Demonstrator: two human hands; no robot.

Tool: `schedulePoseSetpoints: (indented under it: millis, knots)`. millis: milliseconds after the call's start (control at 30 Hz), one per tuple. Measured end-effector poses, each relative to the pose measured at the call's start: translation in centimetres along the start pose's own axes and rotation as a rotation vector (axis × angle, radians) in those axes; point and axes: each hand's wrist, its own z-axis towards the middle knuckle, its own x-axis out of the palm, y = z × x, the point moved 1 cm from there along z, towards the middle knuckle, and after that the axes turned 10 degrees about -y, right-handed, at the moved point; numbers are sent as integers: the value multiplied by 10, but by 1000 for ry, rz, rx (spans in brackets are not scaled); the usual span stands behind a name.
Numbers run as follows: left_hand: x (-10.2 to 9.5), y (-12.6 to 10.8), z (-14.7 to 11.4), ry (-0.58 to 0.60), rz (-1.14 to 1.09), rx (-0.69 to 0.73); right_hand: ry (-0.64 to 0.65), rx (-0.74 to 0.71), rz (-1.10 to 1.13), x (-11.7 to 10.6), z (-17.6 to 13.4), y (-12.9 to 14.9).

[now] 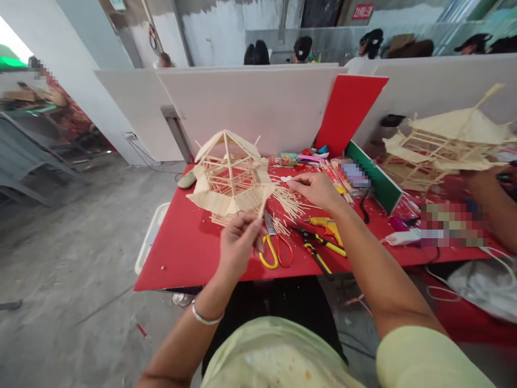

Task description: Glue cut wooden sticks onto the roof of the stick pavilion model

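Note:
My left hand [241,237] is closed in a pinch around a short pale wooden stick [263,207], just in front of the stick-built pavilion model [228,178]. The model has a peaked frame on top and a wider skirt of sticks below. To its right, my right hand [317,189] pinches a small white thing [286,178] whose kind I cannot make out. Loose thin sticks [288,202] lie spread under and beside that hand. Scissors [274,250] with one yellow and one red handle rest beside my left hand.
Black-and-yellow pliers [317,250] and a yellow glue gun [328,226] lie on the red table [181,258]. A green board [374,178] stands upright at the right, near a phone [354,173]. Beyond it, another person's arm [490,199] reaches to a second stick model [444,151].

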Motion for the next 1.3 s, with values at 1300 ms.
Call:
schedulePoseSetpoints:
  millis: [1300]
  knots:
    - [25, 22, -18, -92, -98, 207, 301, -268, -12, 4, -124, 27]
